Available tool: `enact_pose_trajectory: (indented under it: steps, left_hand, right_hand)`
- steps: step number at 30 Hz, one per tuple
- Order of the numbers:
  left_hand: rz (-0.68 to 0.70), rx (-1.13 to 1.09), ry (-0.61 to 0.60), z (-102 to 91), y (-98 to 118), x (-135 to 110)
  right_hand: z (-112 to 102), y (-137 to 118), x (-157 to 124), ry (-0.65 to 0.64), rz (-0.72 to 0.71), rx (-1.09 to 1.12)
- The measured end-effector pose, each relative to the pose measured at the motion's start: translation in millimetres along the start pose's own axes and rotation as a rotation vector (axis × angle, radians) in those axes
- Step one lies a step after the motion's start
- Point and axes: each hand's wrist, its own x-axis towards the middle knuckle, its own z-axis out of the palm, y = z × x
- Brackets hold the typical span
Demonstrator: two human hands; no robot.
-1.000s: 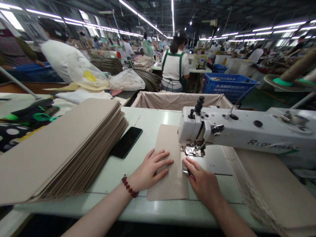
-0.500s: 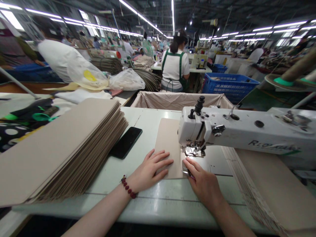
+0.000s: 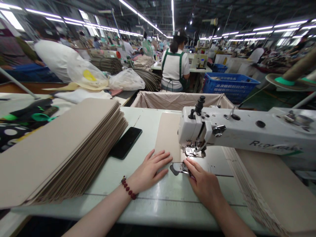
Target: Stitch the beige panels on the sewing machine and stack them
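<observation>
A beige fabric panel point(image 3: 169, 133) lies flat under the head of a white sewing machine point(image 3: 194, 126), its right edge at the presser foot point(image 3: 192, 151). My left hand point(image 3: 154, 168) rests flat with fingers spread, its fingertips at the panel's near end. Close in front of the presser foot is my right hand point(image 3: 203, 179), fingers together and fingertips at the panel's near right corner. Something small, dark and reddish shows beneath its curled fingers; I cannot make out what. Between my hands a metal slide plate point(image 3: 177, 168) in the table shows.
A tall stack of beige panels point(image 3: 71, 144) stands left, beside a black phone point(image 3: 127, 142). More panels point(image 3: 274, 187) lie under the machine arm at right. Behind the table is a cloth-lined bin point(image 3: 158, 100); a co-worker point(image 3: 174, 65) sits beyond, near a blue crate point(image 3: 230, 85).
The panel has slid away from me under the machine head, uncovering the metal plate between my hands. Both hands stay almost in place.
</observation>
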Motion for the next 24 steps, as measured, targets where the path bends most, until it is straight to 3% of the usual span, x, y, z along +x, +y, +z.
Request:
enact_pose_trajectory:
  steps: [15, 24]
  left_hand:
    - [-0.052, 0.092, -0.010, 5.3, -0.2, 2.6]
    - [-0.049, 0.106, -0.011, 6.1, 0.3, 2.7]
  right_hand:
    - [13.2, 5.0, -1.3, 0.054, -0.003, 0.002]
    - [9.7, 3.7, -1.4, 0.040, -0.004, -0.008]
